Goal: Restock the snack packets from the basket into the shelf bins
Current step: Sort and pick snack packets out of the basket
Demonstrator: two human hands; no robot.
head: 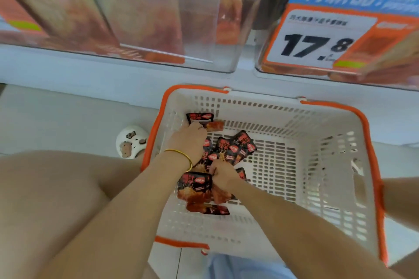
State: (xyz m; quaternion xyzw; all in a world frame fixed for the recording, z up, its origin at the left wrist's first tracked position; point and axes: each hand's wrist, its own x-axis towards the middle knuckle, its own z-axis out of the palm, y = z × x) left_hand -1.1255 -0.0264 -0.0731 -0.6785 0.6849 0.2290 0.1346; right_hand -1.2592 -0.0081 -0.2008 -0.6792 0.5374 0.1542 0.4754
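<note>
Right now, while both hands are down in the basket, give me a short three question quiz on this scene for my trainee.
1. True or false: the basket is empty.
2. The price sign at the upper right reads: A 17.8, B 12.5, C 7.9.
3. Which wrist wears the gold bracelet?

Key: 1 false, black and red snack packets lie in it. 2 A. 3 the wrist of the left hand; the wrist of the right hand is bare.
</note>
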